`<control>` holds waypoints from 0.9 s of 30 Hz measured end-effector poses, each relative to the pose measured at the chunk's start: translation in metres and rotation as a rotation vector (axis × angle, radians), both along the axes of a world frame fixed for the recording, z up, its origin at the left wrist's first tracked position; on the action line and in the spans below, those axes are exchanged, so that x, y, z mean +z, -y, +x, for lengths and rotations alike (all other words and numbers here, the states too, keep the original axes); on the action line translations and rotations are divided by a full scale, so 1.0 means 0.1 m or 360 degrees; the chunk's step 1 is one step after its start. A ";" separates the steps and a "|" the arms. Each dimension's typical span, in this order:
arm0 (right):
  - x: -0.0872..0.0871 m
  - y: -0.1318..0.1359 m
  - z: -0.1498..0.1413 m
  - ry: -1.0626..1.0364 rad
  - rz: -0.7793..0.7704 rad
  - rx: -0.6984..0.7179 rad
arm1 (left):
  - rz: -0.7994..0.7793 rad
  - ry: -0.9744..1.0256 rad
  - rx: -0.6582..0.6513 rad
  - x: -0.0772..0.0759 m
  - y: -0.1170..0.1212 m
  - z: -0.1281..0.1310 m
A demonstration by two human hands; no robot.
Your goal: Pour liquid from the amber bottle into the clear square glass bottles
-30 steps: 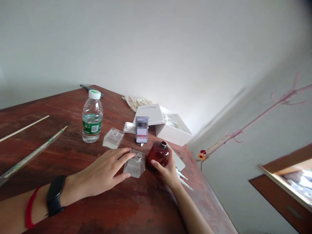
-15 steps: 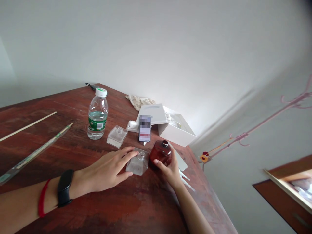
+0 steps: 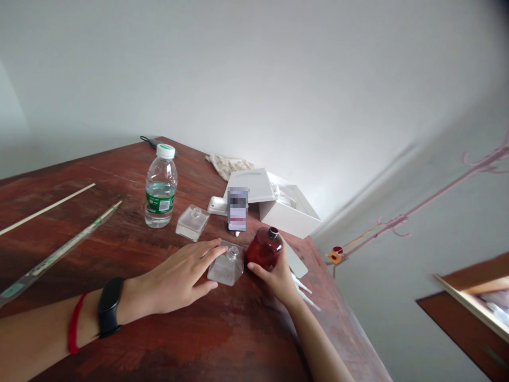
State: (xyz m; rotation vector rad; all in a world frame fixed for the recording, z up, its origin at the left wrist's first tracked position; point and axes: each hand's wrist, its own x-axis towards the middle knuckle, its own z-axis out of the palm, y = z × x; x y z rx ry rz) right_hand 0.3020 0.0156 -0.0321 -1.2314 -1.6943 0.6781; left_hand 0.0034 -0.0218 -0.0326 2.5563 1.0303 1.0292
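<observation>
My left hand [image 3: 185, 276] lies with its fingers spread at the left side of a square clear glass bottle [image 3: 226, 269], fingertips at its edge; the bottle has no cap. My right hand [image 3: 280, 276] is wrapped round a dark red-brown bottle [image 3: 262, 249] with an open neck, thumb on its near side and the other fingers mostly hidden behind it. Behind my left hand stands a second square clear glass bottle [image 3: 192, 223]. A phone [image 3: 237, 209] with a blurred screen is propped up just beyond the bottles.
A water bottle [image 3: 160, 196] with a green label stands left of the glass bottles. Thin sticks [image 3: 59, 252] in a clear sleeve and one loose stick [image 3: 47, 209] lie at the left. An open white box [image 3: 290, 217] and a crumpled cloth [image 3: 228, 166] are at the back.
The red-brown bottle in my right hand now leans slightly more to the right. My left hand stays by the clear glass bottle. The whole view has shifted a little.
</observation>
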 end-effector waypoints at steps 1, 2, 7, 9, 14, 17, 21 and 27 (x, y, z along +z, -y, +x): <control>-0.01 0.00 0.01 0.0039 0.0004 -0.0016 | 0.0001 0.0002 -0.0002 0.00 0.00 0.00; -0.02 -0.01 0.01 0.0066 0.0008 -0.0023 | 0.0002 0.0004 -0.0006 -0.01 0.00 0.00; -0.04 -0.02 0.03 0.0087 0.0032 -0.0030 | 0.0014 -0.0023 -0.0017 -0.02 0.00 0.00; -0.04 -0.02 0.03 0.0086 0.0021 -0.0028 | 0.0015 -0.0051 -0.0015 -0.02 0.01 -0.01; -0.04 -0.02 0.02 0.0031 -0.0032 0.0003 | 0.0022 -0.0025 -0.0026 -0.02 0.01 -0.01; -0.03 -0.01 0.01 -0.0014 -0.0087 0.0010 | 0.0035 -0.0055 -0.0021 -0.04 0.01 -0.02; -0.03 -0.01 0.00 -0.0024 -0.0123 0.0009 | 0.0033 -0.0099 -0.0021 -0.06 0.01 -0.02; -0.02 0.00 -0.01 -0.0030 -0.0079 0.0031 | 0.0030 -0.0168 -0.0012 -0.06 0.02 -0.03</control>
